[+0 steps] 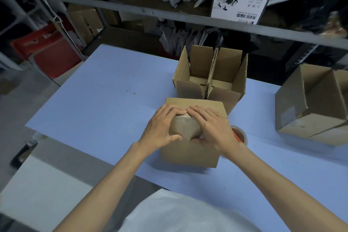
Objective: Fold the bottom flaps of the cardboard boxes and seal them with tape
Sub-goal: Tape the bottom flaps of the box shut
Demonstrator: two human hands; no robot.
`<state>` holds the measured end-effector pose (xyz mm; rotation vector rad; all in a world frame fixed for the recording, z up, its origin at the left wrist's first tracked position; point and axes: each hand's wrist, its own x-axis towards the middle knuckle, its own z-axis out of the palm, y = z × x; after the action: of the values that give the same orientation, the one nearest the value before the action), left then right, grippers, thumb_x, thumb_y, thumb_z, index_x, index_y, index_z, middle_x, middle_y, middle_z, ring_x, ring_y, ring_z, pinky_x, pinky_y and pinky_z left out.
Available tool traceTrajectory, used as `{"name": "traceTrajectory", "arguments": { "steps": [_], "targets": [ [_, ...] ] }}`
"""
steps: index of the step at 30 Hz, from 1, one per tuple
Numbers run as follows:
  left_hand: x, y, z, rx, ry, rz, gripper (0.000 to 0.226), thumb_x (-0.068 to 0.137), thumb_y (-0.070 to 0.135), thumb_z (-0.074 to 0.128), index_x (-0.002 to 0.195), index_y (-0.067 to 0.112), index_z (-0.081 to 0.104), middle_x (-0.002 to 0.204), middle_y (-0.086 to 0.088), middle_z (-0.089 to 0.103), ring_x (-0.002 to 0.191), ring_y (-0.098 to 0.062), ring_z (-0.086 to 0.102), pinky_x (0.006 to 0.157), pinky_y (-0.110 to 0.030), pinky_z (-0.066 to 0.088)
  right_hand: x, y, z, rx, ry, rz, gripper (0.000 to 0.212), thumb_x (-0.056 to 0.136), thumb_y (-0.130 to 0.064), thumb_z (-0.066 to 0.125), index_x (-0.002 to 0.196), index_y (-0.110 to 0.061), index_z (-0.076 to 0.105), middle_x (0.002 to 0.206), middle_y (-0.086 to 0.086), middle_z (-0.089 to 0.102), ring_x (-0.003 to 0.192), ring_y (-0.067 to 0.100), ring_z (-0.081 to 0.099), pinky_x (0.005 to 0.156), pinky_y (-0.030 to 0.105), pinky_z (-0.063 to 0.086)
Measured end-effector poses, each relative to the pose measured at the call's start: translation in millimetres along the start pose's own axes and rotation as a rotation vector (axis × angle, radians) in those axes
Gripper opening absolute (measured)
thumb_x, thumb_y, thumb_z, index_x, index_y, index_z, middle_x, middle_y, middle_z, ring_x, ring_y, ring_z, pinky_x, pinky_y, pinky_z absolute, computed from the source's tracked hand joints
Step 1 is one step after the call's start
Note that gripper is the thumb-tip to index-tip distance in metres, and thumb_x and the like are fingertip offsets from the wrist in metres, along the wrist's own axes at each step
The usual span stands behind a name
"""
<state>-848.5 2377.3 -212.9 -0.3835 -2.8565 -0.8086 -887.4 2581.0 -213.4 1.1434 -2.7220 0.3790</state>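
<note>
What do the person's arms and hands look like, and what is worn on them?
Both forearms are bare; no sleeves reach them. The left hand and right hand wear no gloves, and no watch, ring or bracelet shows. A white garment covers the body at the lower edge.

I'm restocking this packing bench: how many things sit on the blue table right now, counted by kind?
Cardboard boxes: 4, namely the near box, left open box, right open box and side box, which is partly cut off by the frame.
Tape rolls: 1, the tape roll.
Total: 5.
</note>
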Motion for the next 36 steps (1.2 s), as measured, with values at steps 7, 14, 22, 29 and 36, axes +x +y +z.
{"name": "traceTrajectory", "arguments": {
  "steps": [7,14,22,29,36],
  "targets": [
    [6,-2,1,-0.002,-0.05,-0.039,0.08,0.054,0.033,0.09,0.126,0.025,0.054,0.126,0.012,0.049,0.114,-0.007,0.038,0.083,-0.01,0.026,6,-5,1,0.054,0.064,0.09,0.075,0.069,-0.049,0.079,0.13,-0.012,0.057,0.131,0.005,0.06,0.12,0.025,0.057,0.097,0.036,0.046],
    [14,9,-1,0.108,0.182,-0.015,0.025,0.088,0.043,0.06,0.092,0.019,0.065,0.087,0.007,0.055,0.081,-0.01,0.042,0.064,-0.018,0.033,12,-4,-4,0.161,-0.087,0.117,0.071,0.08,-0.04,0.072,0.141,-0.018,0.045,0.144,0.0,0.048,0.135,0.019,0.042,0.107,0.038,0.038],
    [11,20,9,0.414,0.41,0.129,0.028,0.092,0.024,0.059,0.066,0.014,0.056,0.062,0.002,0.05,0.056,-0.018,0.049,0.042,-0.027,0.028,16,-15,-9,0.05,0.312,-0.035,0.017,0.063,-0.007,0.087,0.075,-0.01,0.075,0.079,0.002,0.074,0.061,0.022,0.068,0.044,0.023,0.045],
    [14,24,15,0.356,0.407,0.082,0.035,0.098,0.018,0.049,0.063,0.014,0.05,0.06,0.002,0.045,0.057,-0.017,0.04,0.043,-0.026,0.022,10,-15,-14,-0.037,0.281,0.032,0.025,0.071,-0.017,0.084,0.065,-0.005,0.063,0.06,0.006,0.059,0.047,0.023,0.055,0.037,0.026,0.035],
    [15,27,10,0.243,0.354,0.05,0.026,0.087,0.016,0.068,0.066,0.012,0.054,0.062,0.002,0.051,0.058,-0.019,0.046,0.04,-0.028,0.029,2,-18,-18,-0.057,0.236,0.107,0.02,0.066,-0.001,0.083,0.071,-0.004,0.064,0.065,0.008,0.06,0.05,0.025,0.056,0.036,0.027,0.039]
  ]
}}
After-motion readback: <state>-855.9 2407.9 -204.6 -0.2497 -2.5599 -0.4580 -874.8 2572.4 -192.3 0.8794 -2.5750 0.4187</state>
